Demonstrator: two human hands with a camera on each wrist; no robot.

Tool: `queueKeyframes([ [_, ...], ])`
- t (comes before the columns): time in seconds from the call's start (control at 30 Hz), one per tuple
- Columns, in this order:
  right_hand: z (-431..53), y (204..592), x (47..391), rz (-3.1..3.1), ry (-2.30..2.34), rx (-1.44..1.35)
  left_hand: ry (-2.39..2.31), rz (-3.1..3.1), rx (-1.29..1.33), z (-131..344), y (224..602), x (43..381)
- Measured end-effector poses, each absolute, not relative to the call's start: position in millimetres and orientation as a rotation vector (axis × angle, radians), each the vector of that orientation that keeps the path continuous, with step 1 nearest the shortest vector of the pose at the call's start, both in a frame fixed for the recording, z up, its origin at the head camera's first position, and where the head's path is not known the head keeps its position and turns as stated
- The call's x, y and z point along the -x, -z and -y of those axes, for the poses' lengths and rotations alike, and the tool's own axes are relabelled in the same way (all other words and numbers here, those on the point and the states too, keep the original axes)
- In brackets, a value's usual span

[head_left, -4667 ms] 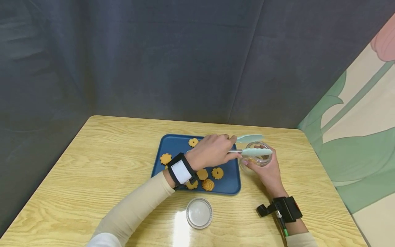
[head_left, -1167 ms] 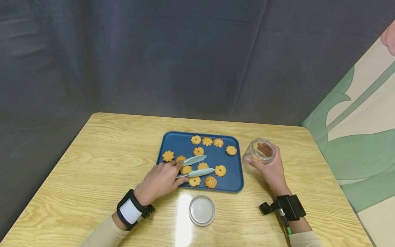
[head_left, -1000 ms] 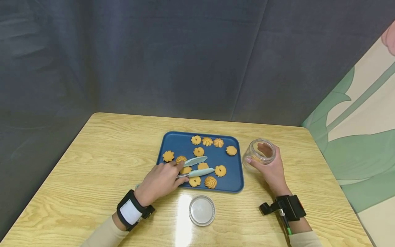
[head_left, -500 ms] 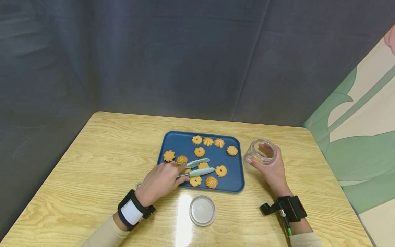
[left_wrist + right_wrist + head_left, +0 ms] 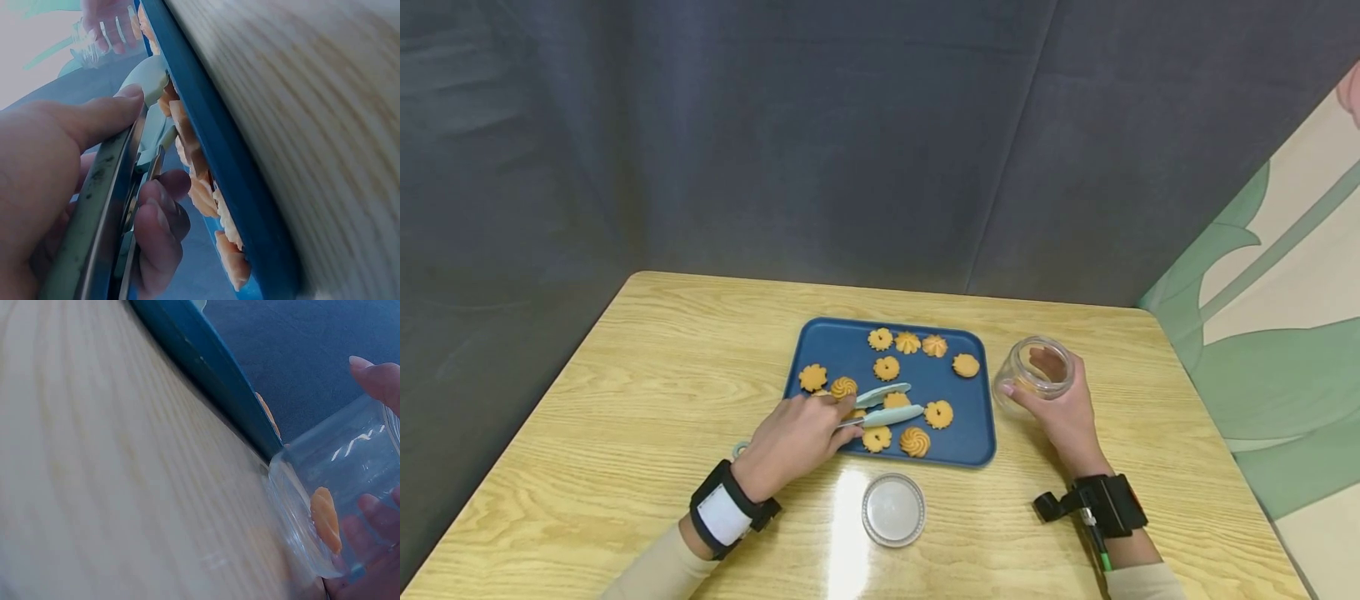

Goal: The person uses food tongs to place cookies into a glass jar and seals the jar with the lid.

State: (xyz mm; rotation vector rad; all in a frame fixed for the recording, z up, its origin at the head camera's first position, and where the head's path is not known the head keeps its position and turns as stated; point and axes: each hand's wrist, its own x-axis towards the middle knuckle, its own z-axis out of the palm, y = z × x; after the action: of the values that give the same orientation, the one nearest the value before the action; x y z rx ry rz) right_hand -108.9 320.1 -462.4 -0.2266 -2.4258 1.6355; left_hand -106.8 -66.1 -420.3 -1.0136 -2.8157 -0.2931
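Note:
My left hand (image 5: 801, 437) grips a pair of metal tongs (image 5: 891, 415) with pale mint tips. The tips are parted, low over the blue tray (image 5: 835, 337), around a cookie (image 5: 896, 401). Whether they touch it I cannot tell. Several more golden cookies lie about the tray, some partly hidden by the hand. In the left wrist view the thumb presses one tong arm (image 5: 103, 187) and curled fingers hold the other. My right hand (image 5: 1067, 417) holds a clear glass jar (image 5: 1011, 392) beside the tray's right edge. At the jar's bottom a cookie (image 5: 325, 519) shows.
A round, clear lid (image 5: 893, 510) lies on the wooden table (image 5: 700, 350) in front of the tray. Behind the table hangs a dark curtain (image 5: 820, 150), with a flower-patterned panel (image 5: 1285, 350) on the right.
Since the earliest frame, my left hand has brought the tongs left from above the jar to the tray. Over the last second the tips shifted only slightly. My right hand keeps holding the jar.

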Motion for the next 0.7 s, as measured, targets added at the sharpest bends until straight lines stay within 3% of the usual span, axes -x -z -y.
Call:
queueKeyframes([
  [0.7, -322, 464, 108, 2.418, -1.652, 0.204, 0.303, 2.73, 1.009, 66, 402, 112],
])
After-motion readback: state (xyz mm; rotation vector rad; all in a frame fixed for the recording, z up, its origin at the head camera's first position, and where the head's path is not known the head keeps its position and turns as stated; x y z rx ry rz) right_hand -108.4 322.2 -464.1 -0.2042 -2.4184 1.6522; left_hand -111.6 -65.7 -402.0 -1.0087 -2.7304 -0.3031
